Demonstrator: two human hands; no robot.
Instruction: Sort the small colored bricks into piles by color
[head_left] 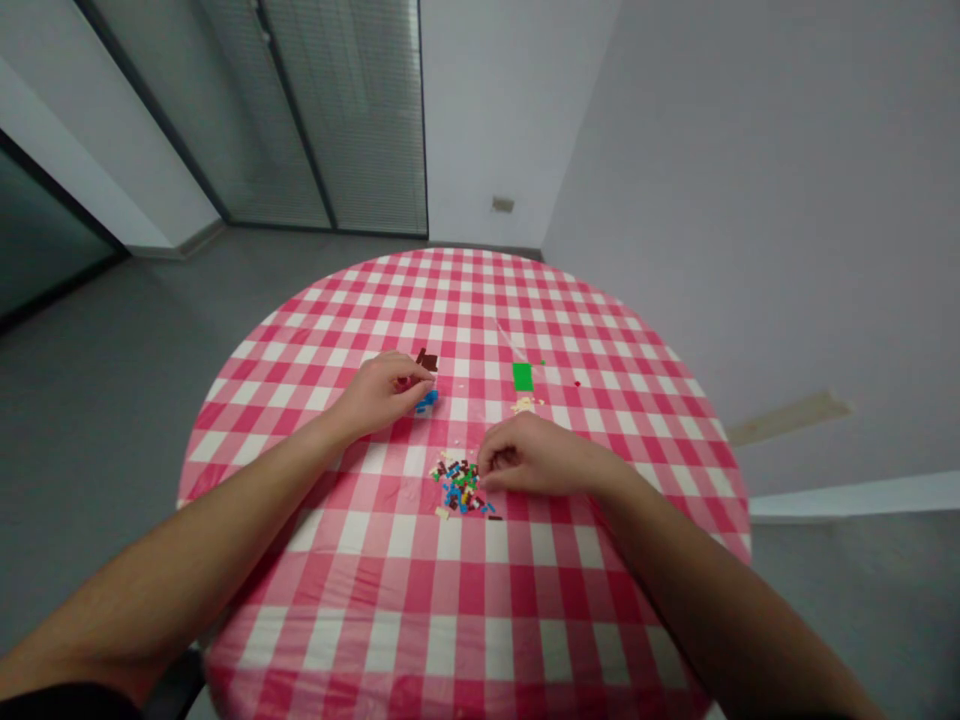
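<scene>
A mixed pile of small building bricks (pixel 459 487) in brown, blue, green, yellow and cream lies on the checked tablecloth. At its right edge is my right hand (pixel 529 455), its fingers curled and the thumb low against the pile; anything between the fingertips is hidden. Farther off to the left, my left hand (pixel 386 391) is closed in a pinch over sorted bricks, and I cannot make out what it holds. Blue bricks (pixel 427 401) sit just beneath its fingertips. Dark brown bricks (pixel 428 361) lie beyond them, and some red ones are partly covered by the fingers.
A green flat piece (pixel 523 377) lies past my right hand, with cream bricks (pixel 526 404) in front of it. One small red piece (pixel 577 384) is off to the right. The round table (pixel 480 580) has a red-and-white cloth; walls and a glass partition stand beyond.
</scene>
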